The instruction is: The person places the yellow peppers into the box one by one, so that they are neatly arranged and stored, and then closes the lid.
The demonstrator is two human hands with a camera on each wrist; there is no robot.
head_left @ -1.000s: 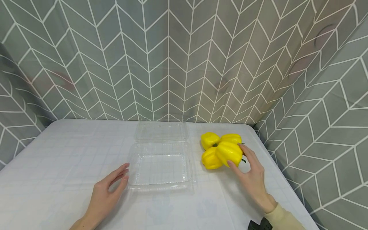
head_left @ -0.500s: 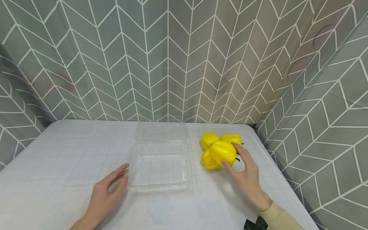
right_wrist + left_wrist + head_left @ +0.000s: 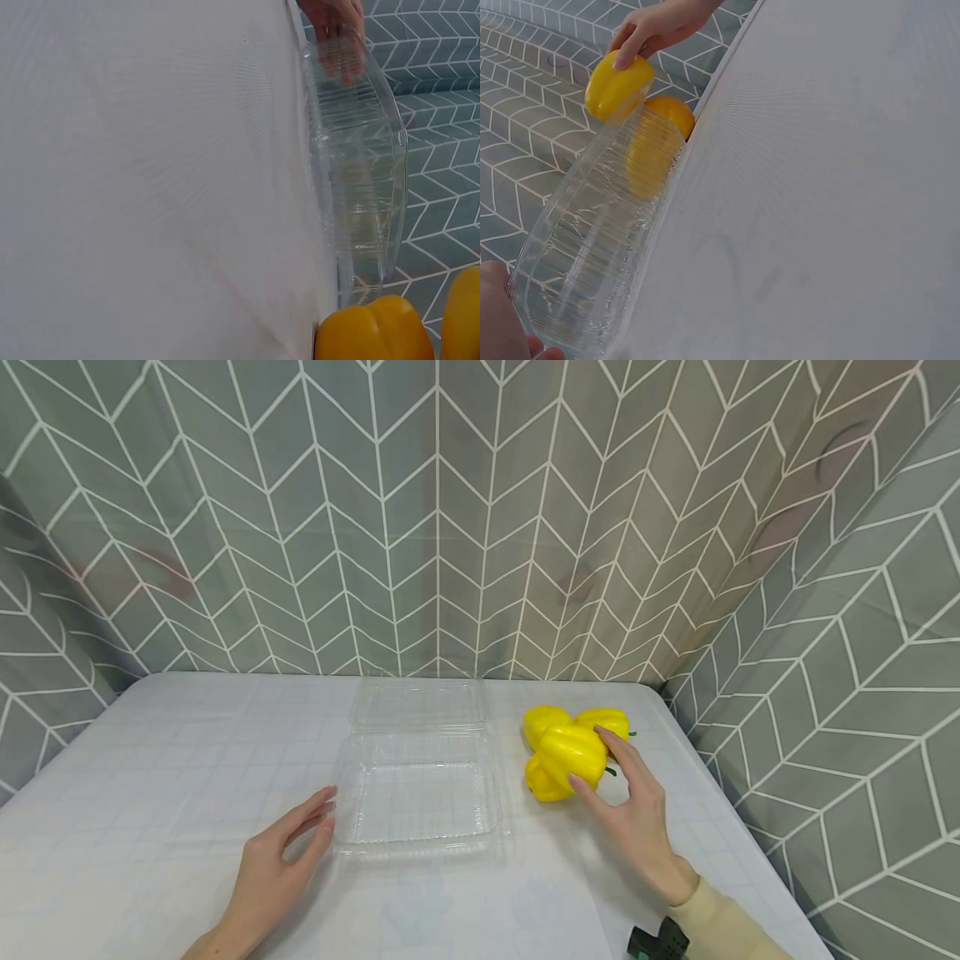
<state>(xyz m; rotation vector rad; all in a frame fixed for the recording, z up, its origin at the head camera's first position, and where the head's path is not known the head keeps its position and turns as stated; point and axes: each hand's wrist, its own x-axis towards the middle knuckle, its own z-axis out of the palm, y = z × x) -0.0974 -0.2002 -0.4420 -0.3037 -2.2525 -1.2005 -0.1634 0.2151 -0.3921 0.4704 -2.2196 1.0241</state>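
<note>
My right hand (image 3: 633,818) grips a yellow bell pepper (image 3: 570,756) between thumb and fingers, its green stem pointing right. The left wrist view shows this held pepper (image 3: 617,86) raised above another yellow pepper (image 3: 671,116). In the head view it overlaps a yellow pepper (image 3: 542,783) at front left of the group. My left hand (image 3: 273,860) touches the left rim of a clear plastic clamshell container (image 3: 420,842) with thumb and fingertips. The container lies open, its lid (image 3: 420,703) folded back behind the base.
Two more yellow peppers, one at the back left (image 3: 543,722) and one at the back right (image 3: 603,720), lie near the table's right end. A white cloth covers the table (image 3: 187,752). Patterned grey curtains (image 3: 465,527) hang behind and at both sides.
The right hand has shifted left with the held bell pepper, which now covers more of the front-left pepper. The left hand and the container have stayed put.
</note>
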